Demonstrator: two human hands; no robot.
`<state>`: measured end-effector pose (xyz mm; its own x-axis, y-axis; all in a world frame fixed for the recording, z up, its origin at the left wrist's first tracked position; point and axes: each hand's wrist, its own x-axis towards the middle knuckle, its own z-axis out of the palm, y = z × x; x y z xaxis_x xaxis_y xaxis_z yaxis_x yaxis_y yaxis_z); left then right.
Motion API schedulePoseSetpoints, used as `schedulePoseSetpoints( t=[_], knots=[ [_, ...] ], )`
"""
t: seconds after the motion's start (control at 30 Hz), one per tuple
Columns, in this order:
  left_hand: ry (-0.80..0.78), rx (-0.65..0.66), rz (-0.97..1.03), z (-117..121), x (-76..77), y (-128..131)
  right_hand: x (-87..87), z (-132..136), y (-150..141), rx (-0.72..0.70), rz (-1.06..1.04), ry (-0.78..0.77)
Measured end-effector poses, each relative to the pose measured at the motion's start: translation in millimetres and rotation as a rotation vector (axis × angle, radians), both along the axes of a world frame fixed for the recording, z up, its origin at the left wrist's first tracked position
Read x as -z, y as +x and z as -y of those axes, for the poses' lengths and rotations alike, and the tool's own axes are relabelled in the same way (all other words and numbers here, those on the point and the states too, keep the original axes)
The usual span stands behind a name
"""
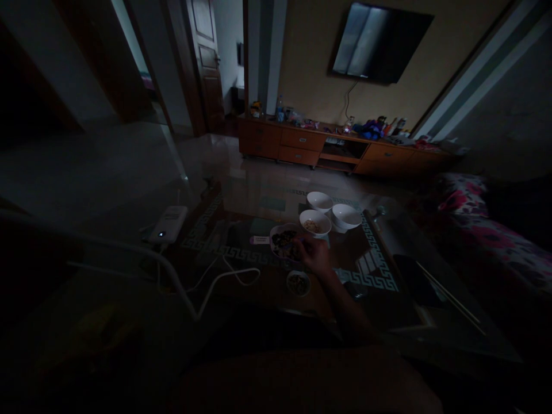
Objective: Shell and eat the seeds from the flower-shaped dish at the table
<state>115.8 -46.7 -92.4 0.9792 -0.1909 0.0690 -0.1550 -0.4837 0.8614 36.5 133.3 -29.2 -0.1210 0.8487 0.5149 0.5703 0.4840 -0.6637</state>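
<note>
Light dim; fine detail is lost. Right grip [317, 256]: fingers bunched close together over the right side of a pale, rounded dish [282, 248] of dark, irregular pieces. Cannot tell whether anything is pinched; the fingertips blur into the contents. Left grip: outside the frame, state cannot be told.

Just nearer the body than the grip: small round bowl [298, 284], thin pale rim, dark lumpy contents. Just beyond the grip: smooth white bowl [314, 223] with pale, broken pieces. Behind that, two more glossy white bowls, one [319, 201] farther out, one [347, 216] to its right. Left of the dish, touching or nearly so: flat label [259, 240] with a purple end.

Worktop [350, 248]: reflective glass, Greek-key border. Right of the grip, a stretch of glass runs to two slim, straight sticks [451, 298] near the right edge. Well left of the grip, a loose white cable [211, 287] winds below a white, round-cornered box [169, 224].
</note>
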Motion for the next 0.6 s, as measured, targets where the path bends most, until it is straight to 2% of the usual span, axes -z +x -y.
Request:
schedulePoseSetpoints(
  t=[0.13,0.27,0.4,0.6],
  knots=[
    [-0.155,0.079,0.0,-22,-0.5,3,0.5,0,0,-0.015,-0.006,0.004],
    [-0.222,0.073,0.003,-22,2.1,1,0.4,0,0,-0.043,0.014,0.015],
    [-0.211,0.049,-0.013,-11,2.7,0,0.4,1,0,-0.075,0.042,0.048],
    [-0.102,0.009,-0.032,-8,-2.6,-1,0.8,0,2,-0.133,0.069,0.132]
  ],
)
